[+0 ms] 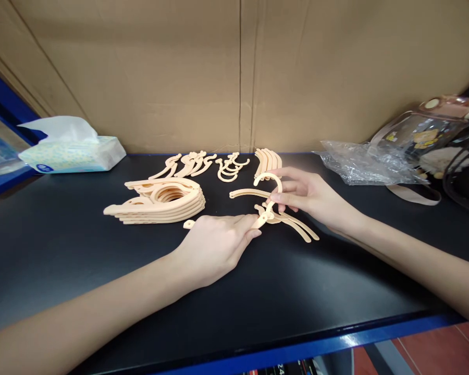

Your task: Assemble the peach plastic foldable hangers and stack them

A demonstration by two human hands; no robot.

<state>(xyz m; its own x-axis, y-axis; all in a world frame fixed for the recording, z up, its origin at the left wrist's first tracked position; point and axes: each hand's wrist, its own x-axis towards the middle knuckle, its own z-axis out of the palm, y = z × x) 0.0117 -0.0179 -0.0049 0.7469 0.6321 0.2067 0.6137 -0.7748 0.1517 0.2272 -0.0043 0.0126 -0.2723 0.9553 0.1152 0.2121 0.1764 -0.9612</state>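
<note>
hook piece (279, 180): upright above the table, curve at the top, mouth opening to the left and down; its long axis drops from the curve, leaning slightly left toward the foot
arm piece (261, 221): low in front of the body, long axis running mostly left to right, right end angled up; a pale tip left of the left grip (219, 244) looks to be its other end
meeting point: the foot of the hook piece is at the right end of the arm piece, overlapping in view; whether they are locked together cannot be told
left grip: closed over the arm piece, thumb and fingers pinching near its right end, its middle hidden under the hand
right grip (307, 197): thumb and fingers pinched on the shank of the hook piece, the curve rising above the fingertips
beyond the hands: loose strips (299, 227) fanning down to the right, a curved bar (246, 192) pointing left
table (297, 291): black top, blue front edge; stacked hangers (160, 208) at left, small hooks (230, 169) farther back
room: brown cardboard (148, 78) behind, tissue pack (72, 153) at left, crumpled plastic (355, 164) at right, red floor tiles (445, 349) below
</note>
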